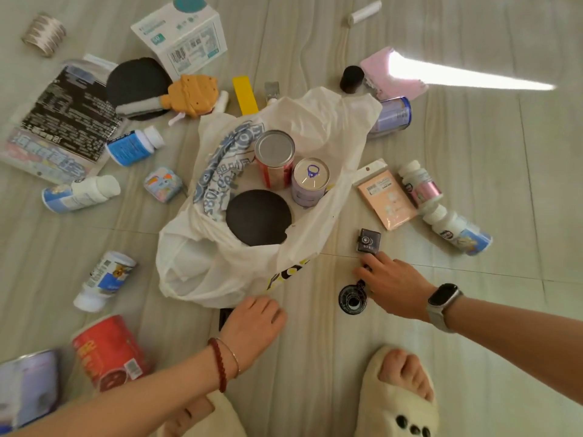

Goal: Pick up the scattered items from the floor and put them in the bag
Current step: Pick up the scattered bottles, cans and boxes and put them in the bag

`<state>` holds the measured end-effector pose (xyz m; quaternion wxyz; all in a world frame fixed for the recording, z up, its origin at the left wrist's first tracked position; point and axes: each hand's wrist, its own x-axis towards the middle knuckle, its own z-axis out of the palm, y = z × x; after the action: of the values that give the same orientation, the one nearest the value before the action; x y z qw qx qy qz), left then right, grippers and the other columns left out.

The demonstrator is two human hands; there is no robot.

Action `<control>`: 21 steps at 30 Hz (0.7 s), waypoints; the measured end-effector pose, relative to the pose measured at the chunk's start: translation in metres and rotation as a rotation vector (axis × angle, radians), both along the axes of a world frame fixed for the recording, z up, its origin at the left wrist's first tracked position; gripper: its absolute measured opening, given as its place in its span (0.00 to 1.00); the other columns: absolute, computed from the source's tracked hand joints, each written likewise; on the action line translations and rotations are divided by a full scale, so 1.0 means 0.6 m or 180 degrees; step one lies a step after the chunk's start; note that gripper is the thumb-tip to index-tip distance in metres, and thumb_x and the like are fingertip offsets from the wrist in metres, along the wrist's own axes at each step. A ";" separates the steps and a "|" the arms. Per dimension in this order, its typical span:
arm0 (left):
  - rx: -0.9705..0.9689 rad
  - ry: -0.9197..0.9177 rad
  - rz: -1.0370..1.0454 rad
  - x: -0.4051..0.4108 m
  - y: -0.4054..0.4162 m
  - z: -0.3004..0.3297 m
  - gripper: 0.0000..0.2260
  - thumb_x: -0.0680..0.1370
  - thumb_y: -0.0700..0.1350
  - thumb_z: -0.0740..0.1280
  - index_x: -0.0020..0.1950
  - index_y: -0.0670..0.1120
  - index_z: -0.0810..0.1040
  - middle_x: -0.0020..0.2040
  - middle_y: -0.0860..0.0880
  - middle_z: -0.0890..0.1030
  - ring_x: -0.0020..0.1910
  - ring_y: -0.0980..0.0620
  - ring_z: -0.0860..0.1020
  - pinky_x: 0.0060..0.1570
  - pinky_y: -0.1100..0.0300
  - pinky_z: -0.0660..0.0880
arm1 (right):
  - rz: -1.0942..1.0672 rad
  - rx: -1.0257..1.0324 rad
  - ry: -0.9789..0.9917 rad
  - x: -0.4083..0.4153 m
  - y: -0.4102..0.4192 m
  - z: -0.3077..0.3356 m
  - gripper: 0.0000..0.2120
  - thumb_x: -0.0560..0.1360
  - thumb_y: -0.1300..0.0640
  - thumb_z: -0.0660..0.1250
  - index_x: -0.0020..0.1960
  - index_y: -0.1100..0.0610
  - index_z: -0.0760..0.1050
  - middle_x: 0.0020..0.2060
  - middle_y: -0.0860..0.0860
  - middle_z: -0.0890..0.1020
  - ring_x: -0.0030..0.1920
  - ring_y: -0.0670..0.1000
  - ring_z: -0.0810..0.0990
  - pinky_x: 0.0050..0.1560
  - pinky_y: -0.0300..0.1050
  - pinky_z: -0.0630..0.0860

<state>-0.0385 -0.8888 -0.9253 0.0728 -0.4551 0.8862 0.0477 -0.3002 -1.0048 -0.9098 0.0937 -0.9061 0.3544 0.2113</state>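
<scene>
A person is crouching over a white plastic bag [315, 121] lying open on a pale tiled floor [473, 310], its thin film crumpled and printed in blue. Inside the bag, a red tin can [275, 159] and a lilac pull-tab can [310, 184] are standing upright beside a flat black disc [258, 220]. The right hand [396, 287] is reaching forward and left, its fingertips touching the floor at the near edge of a small dark square box [369, 240]; the box is lying just beyond the fingers, away from the person, and just right of the bag's mouth. Whether those fingers are already pinching anything cannot be told, since the knuckles are hiding them. A small round black jar [351, 299] is lying on its side against the thumb side of the same hand. The left hand [254, 321] is resting knuckles-up at the bag's near edge, over a dark flat object [224, 317], its grip equally hidden. The right hand is judged the nearer to the box. Rigid plastic bottles with white caps [104, 280], a pink pouch [386, 195] and a cardboard carton [181, 34] are lying scattered around.
</scene>
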 end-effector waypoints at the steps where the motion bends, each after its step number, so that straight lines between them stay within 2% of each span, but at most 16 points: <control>1: 0.0060 -0.0080 -0.0004 0.000 -0.004 -0.001 0.12 0.58 0.35 0.63 0.39 0.46 0.75 0.32 0.51 0.78 0.30 0.52 0.77 0.35 0.60 0.70 | -0.0026 0.0046 -0.0024 0.004 -0.002 0.000 0.16 0.60 0.56 0.74 0.45 0.57 0.74 0.42 0.54 0.79 0.36 0.54 0.78 0.25 0.45 0.77; 3: 0.0290 -0.0137 -0.0045 0.002 -0.013 0.003 0.09 0.55 0.37 0.66 0.32 0.48 0.76 0.29 0.52 0.77 0.27 0.53 0.76 0.28 0.64 0.71 | -0.0020 0.0136 -0.0139 0.020 -0.007 0.009 0.11 0.63 0.58 0.71 0.44 0.58 0.75 0.41 0.54 0.78 0.38 0.55 0.78 0.28 0.45 0.76; 5: 0.0578 0.0132 -0.0149 0.007 -0.026 0.013 0.13 0.51 0.37 0.69 0.32 0.48 0.77 0.30 0.52 0.78 0.28 0.53 0.76 0.27 0.66 0.72 | -0.0046 0.0382 -0.0368 0.038 -0.015 0.025 0.09 0.72 0.56 0.64 0.51 0.58 0.74 0.46 0.53 0.77 0.47 0.55 0.77 0.38 0.47 0.76; 7: 0.1157 0.0852 0.0050 0.011 -0.043 0.031 0.12 0.60 0.40 0.73 0.41 0.46 0.78 0.39 0.50 0.80 0.37 0.52 0.79 0.37 0.64 0.76 | -0.0350 0.0990 -0.0698 0.061 -0.025 0.052 0.11 0.75 0.55 0.59 0.54 0.56 0.73 0.50 0.52 0.78 0.50 0.53 0.77 0.48 0.46 0.75; 9: 0.1866 0.1640 0.0648 0.011 -0.069 0.057 0.11 0.69 0.46 0.70 0.50 0.45 0.79 0.50 0.48 0.81 0.47 0.59 0.76 0.50 0.65 0.72 | -0.0896 0.1462 -0.1369 0.087 -0.042 0.085 0.08 0.75 0.57 0.62 0.51 0.57 0.76 0.46 0.51 0.81 0.46 0.52 0.79 0.49 0.41 0.74; 10: 0.2047 0.2130 0.1044 0.011 -0.084 0.078 0.12 0.68 0.48 0.69 0.50 0.46 0.80 0.50 0.50 0.81 0.46 0.64 0.74 0.49 0.70 0.71 | -0.1225 0.1606 -0.1754 0.099 -0.053 0.101 0.06 0.75 0.58 0.63 0.49 0.57 0.77 0.44 0.51 0.82 0.45 0.50 0.79 0.47 0.35 0.73; 12: 0.1873 0.3127 0.1771 0.021 -0.116 0.121 0.11 0.64 0.49 0.71 0.46 0.52 0.81 0.46 0.54 0.81 0.44 0.64 0.76 0.46 0.73 0.73 | -0.1856 0.1721 -0.2457 0.125 -0.076 0.130 0.04 0.75 0.58 0.65 0.48 0.52 0.77 0.43 0.48 0.80 0.44 0.46 0.78 0.44 0.27 0.70; 14: 0.1465 0.3849 0.2305 0.044 -0.150 0.156 0.10 0.65 0.45 0.74 0.43 0.55 0.79 0.44 0.55 0.80 0.42 0.61 0.79 0.45 0.70 0.76 | -0.2274 0.1601 -0.3031 0.154 -0.097 0.149 0.05 0.75 0.57 0.64 0.50 0.50 0.75 0.43 0.46 0.79 0.46 0.44 0.76 0.45 0.27 0.69; 16: 0.0794 0.3940 0.2780 0.066 -0.184 0.167 0.12 0.68 0.38 0.73 0.43 0.54 0.76 0.43 0.53 0.79 0.41 0.60 0.78 0.45 0.67 0.77 | -0.2405 0.1439 -0.3160 0.184 -0.115 0.157 0.09 0.75 0.56 0.64 0.55 0.52 0.74 0.46 0.47 0.77 0.49 0.46 0.74 0.48 0.32 0.70; 18: 0.0276 0.3644 0.3139 0.079 -0.215 0.152 0.10 0.70 0.37 0.72 0.45 0.49 0.76 0.46 0.49 0.79 0.45 0.53 0.78 0.48 0.62 0.76 | -0.2309 0.1334 -0.2899 0.204 -0.125 0.156 0.13 0.76 0.57 0.63 0.60 0.55 0.73 0.51 0.48 0.75 0.52 0.46 0.72 0.52 0.37 0.69; 21: 0.0421 0.2908 0.3294 0.081 -0.228 0.113 0.13 0.73 0.40 0.68 0.57 0.40 0.75 0.57 0.41 0.77 0.57 0.45 0.75 0.56 0.59 0.70 | -0.2311 0.1191 -0.3016 0.203 -0.126 0.151 0.14 0.75 0.63 0.61 0.61 0.58 0.73 0.54 0.52 0.76 0.53 0.46 0.73 0.57 0.38 0.71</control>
<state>0.0101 -1.0256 -0.8573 -0.3122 -0.7481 0.4922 0.3171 -0.1782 -1.0802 -0.8194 0.4636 -0.6914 0.5166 -0.2003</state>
